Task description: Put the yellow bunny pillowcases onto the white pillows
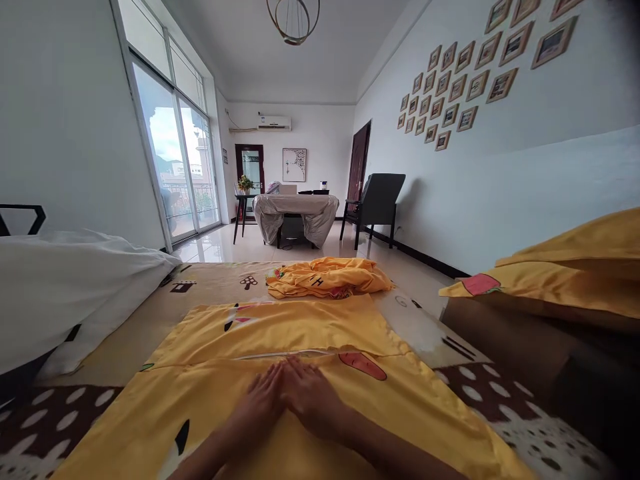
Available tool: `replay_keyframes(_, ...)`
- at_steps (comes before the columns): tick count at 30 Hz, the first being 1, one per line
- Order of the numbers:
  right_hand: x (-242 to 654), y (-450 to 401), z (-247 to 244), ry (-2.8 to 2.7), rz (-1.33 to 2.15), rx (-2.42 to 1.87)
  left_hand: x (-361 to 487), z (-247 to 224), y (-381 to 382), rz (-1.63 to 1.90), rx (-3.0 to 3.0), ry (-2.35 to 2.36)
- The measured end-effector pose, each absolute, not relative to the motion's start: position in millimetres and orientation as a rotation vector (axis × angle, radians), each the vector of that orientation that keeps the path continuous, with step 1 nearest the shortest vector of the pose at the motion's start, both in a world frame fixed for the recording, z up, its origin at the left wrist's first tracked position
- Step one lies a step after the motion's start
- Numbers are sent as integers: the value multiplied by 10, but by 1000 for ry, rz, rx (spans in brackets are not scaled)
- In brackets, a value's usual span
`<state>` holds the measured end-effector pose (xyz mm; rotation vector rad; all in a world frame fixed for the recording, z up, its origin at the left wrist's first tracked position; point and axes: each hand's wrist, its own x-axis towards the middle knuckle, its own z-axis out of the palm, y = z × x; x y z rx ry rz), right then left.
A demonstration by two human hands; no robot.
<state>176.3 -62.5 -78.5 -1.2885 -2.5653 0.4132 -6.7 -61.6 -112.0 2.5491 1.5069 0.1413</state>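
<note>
A yellow printed fabric cover [320, 327] lies spread out in front of me, with a carrot-like orange print and black marks on it. A pale slit, perhaps an opening or a zip, crosses it just beyond my fingertips. My left hand [267, 393] rests flat on the cover, fingers stretched forward. Beside it, my right hand [307, 393] also lies flat, its fingers touching or overlapping the left hand's near the slit. Neither hand appears to hold anything. Past the cover's far edge sits a crumpled yellow cloth [330, 277] with the same kind of print.
Underneath is a patterned mat [220, 283] with brown, white-spotted areas. A white cloth bundle [80, 287] is at the left, and more yellow cloth [565, 267] lies on a brown box-like support at the right. Farther off stand a covered table [295, 203] and a dark chair [380, 200].
</note>
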Motion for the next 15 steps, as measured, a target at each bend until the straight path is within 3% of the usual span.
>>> replay_keyframes(3, 1787, -517, -978, -2569, 475, -1300, -174, -1178, -601, 193, 2612, 1454)
replay_keyframes(7, 2492, -483, -1064, -2521, 367, -1464, -1067, -1336, -664, 236, 2658, 1707)
replay_keyframes(11, 3459, -596, -1179, -2390, 121, -1683, -1893, -1427, -850, 47, 2422, 2094)
replay_keyframes(15, 4055, -694, -1296, -2306, -259, -1854, -2095, -1368, -987, -88, 2322, 2282)
